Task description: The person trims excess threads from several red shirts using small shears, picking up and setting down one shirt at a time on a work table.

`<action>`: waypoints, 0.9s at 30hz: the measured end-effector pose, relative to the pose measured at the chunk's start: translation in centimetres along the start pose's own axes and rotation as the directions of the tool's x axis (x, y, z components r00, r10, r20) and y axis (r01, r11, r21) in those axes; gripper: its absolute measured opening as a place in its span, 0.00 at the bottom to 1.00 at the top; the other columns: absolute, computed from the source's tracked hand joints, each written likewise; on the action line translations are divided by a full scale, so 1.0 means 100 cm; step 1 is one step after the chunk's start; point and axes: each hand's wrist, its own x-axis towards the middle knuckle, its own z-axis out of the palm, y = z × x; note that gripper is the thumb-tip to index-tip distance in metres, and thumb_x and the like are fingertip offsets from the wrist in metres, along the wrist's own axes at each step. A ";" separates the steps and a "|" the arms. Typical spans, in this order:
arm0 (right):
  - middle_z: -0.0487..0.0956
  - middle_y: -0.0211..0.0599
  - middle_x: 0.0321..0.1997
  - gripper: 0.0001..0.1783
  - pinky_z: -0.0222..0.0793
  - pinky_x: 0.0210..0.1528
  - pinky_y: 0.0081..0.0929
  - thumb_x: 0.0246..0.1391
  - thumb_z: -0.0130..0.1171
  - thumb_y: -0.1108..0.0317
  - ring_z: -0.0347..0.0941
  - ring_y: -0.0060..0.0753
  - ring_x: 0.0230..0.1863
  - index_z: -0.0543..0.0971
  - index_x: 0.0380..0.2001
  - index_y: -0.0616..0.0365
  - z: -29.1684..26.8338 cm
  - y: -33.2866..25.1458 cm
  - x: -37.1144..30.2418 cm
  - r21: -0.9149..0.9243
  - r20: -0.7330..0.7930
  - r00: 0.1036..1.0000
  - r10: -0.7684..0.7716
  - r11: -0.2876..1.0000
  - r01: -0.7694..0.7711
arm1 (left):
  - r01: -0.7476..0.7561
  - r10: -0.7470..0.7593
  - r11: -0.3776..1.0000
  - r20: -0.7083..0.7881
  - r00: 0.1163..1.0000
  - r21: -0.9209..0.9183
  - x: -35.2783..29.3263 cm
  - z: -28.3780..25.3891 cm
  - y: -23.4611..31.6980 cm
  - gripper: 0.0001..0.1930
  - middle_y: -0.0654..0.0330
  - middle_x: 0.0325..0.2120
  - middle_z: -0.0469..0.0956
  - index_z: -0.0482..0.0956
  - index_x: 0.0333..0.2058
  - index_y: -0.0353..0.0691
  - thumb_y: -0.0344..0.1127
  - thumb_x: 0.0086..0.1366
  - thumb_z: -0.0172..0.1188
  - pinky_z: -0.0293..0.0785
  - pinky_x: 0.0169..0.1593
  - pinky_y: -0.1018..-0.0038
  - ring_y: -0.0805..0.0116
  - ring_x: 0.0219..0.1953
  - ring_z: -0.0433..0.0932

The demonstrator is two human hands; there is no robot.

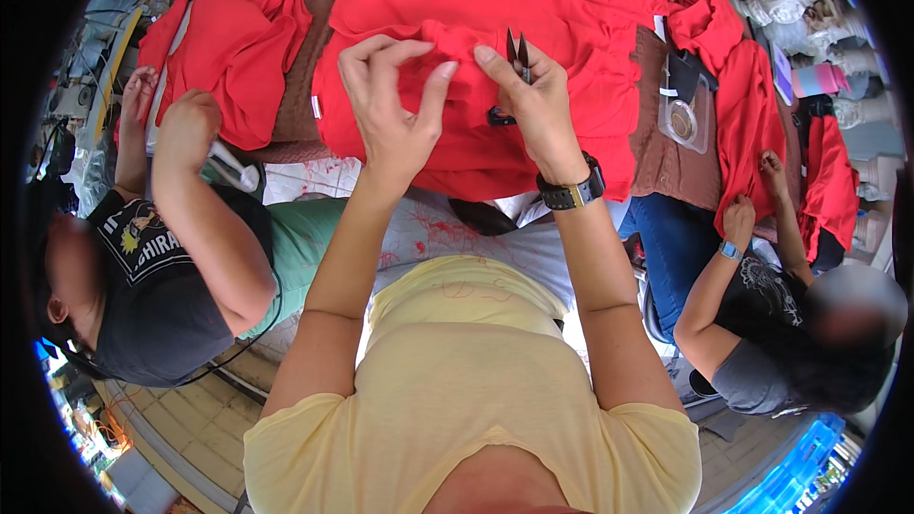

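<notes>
A red garment lies heaped on the table edge in front of me and over my lap. My left hand is held above it, thumb and fingers curved and apart, with nothing visible between them. My right hand is closed round a pair of dark thread snips, whose pointed blades stick up past the fingers, slightly apart. The snips' black handle end shows below the palm. Between my two hands, a gathered bit of the red cloth rises near the right thumb tip. A dark watch sits on my right wrist.
A brown textured cloth covers the table. People sit at my left and right, each with hands at red cloth. A clear plastic container stands to the right. White bundles line the far right.
</notes>
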 end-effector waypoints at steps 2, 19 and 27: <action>0.69 0.13 0.20 0.07 0.51 0.21 0.14 0.57 0.67 0.67 0.57 0.06 0.20 0.81 0.33 0.58 0.001 -0.003 -0.004 -0.042 -0.005 0.999 -0.039 0.998 0.039 | -0.110 0.104 0.987 0.055 0.993 0.117 0.008 -0.002 0.007 0.09 0.57 0.38 0.72 0.81 0.42 0.38 0.26 0.62 0.63 0.70 0.48 0.69 0.62 0.42 0.73; 0.78 0.26 0.27 0.16 0.69 0.31 0.16 0.53 0.70 0.69 0.69 0.12 0.29 0.81 0.41 0.68 -0.037 0.003 -0.028 -0.332 -0.045 0.970 -0.240 0.919 0.212 | 0.336 -0.181 0.891 0.440 0.879 -0.304 0.001 0.029 0.014 0.06 0.60 0.33 0.78 0.76 0.39 0.32 0.29 0.69 0.59 0.74 0.43 0.76 0.75 0.35 0.77; 0.69 0.24 0.22 0.20 0.54 0.20 0.20 0.68 0.53 0.56 0.61 0.13 0.21 0.75 0.31 0.63 -0.013 -0.007 -0.054 -0.155 -0.212 0.976 -0.059 0.988 0.026 | 0.663 -0.438 0.574 0.504 0.744 -0.481 -0.012 0.035 0.015 0.06 0.61 0.34 0.79 0.77 0.39 0.32 0.30 0.71 0.57 0.74 0.45 0.79 0.78 0.38 0.77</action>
